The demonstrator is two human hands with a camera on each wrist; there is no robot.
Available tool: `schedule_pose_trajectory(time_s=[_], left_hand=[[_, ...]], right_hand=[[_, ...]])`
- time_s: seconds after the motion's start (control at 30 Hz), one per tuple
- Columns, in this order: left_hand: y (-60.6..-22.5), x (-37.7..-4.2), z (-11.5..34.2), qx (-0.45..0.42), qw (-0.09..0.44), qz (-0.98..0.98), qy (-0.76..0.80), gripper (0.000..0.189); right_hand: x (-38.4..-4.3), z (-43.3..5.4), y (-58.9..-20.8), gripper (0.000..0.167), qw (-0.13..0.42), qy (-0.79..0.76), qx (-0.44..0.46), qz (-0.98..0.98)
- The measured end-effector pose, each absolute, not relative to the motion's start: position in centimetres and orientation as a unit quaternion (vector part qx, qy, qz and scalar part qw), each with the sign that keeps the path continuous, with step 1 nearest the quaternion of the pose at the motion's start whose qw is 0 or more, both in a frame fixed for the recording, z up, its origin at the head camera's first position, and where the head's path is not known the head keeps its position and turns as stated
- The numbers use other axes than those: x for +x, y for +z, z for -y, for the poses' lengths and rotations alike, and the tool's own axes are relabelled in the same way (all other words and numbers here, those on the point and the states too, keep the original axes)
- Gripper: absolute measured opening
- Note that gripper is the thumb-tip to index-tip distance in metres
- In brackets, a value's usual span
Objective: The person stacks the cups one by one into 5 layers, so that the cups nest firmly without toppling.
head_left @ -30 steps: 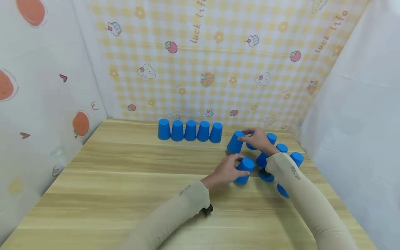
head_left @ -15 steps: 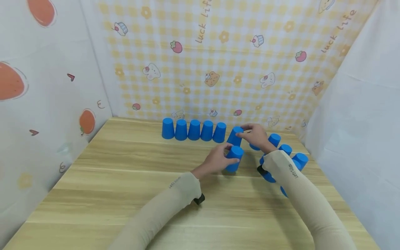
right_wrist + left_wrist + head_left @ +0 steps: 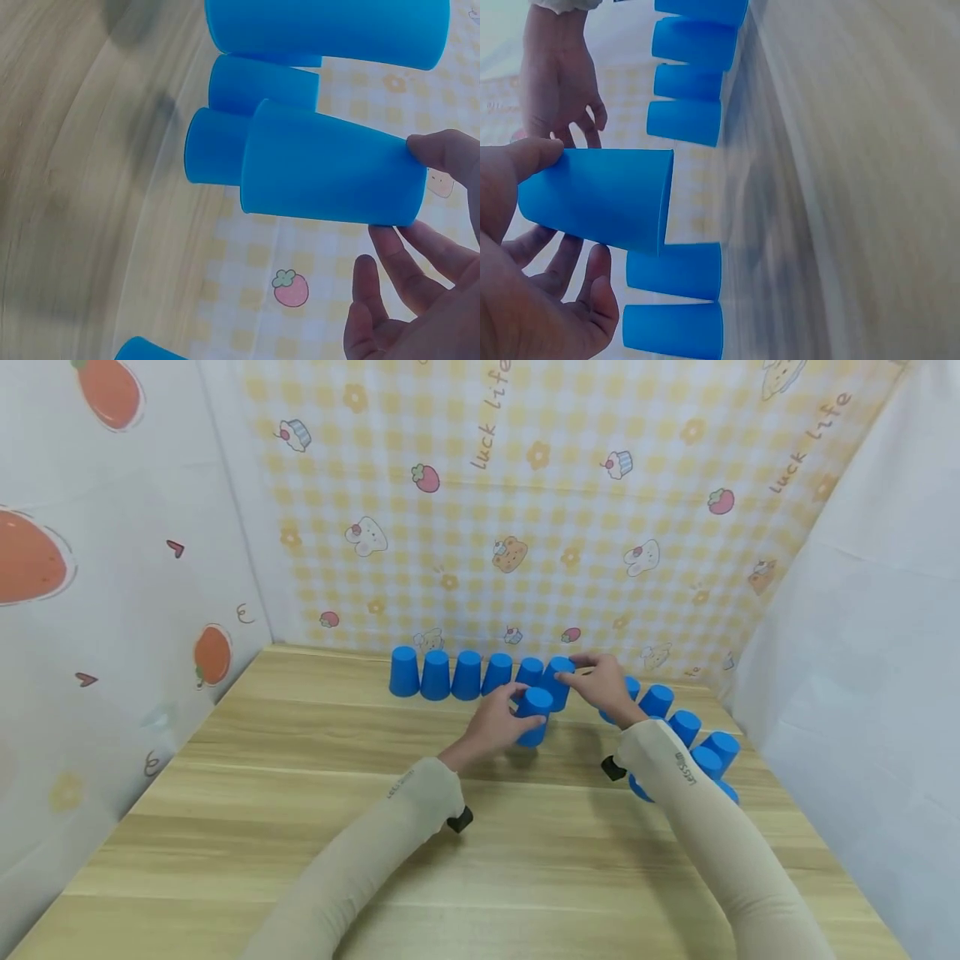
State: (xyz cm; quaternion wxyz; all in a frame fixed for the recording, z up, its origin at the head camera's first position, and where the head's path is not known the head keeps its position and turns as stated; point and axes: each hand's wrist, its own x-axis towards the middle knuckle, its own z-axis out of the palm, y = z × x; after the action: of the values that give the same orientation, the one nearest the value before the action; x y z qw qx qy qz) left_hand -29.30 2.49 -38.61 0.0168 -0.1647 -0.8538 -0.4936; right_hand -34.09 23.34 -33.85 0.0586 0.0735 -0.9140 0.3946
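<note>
Blue plastic cups stand upside down on the wooden table. My left hand grips one blue cup between thumb and fingers, in front of the back row; the left wrist view shows that cup with its wide rim off the table. My right hand pinches another cup near its narrow end, at the right end of the row. In the right wrist view this cup overlaps the row's cups behind it.
A row of several cups runs along the table's back edge. More cups are grouped at the right, partly hidden by the right sleeve. A patterned cloth hangs behind the table, with white cloth at the right.
Both hands have moved left with their cups. The right hand's cup has come up beside the row's right end; the left hand's cup has also moved back toward the row.
</note>
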Motion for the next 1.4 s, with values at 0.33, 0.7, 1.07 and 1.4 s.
schedule_pose_trajectory(time_s=[0.33, 0.7, 1.07, 1.4], left_hand=[[-37.6, -31.3, -0.1, -0.145, 0.059, 0.859, -0.487, 0.060], [-36.0, -33.1, 2.4, -0.099, 0.083, 0.856, -0.501, 0.056], [-35.3, -34.6, 4.3, -0.065, 0.082, 0.846, -0.522, 0.058], [-35.2, -36.6, 5.3, -0.050, 0.089, 0.847, -0.521, 0.057]], right_hand=[[-34.7, -22.5, -33.9, 0.056, 0.070, 0.413, 0.070, 0.905], [-35.5, -21.9, -34.1, 0.052, 0.082, 0.435, 0.063, 0.895], [-36.2, -20.9, -34.1, 0.052, 0.096, 0.431, 0.073, 0.894], [-37.0, -19.6, -34.0, 0.050, 0.103, 0.442, 0.082, 0.887]])
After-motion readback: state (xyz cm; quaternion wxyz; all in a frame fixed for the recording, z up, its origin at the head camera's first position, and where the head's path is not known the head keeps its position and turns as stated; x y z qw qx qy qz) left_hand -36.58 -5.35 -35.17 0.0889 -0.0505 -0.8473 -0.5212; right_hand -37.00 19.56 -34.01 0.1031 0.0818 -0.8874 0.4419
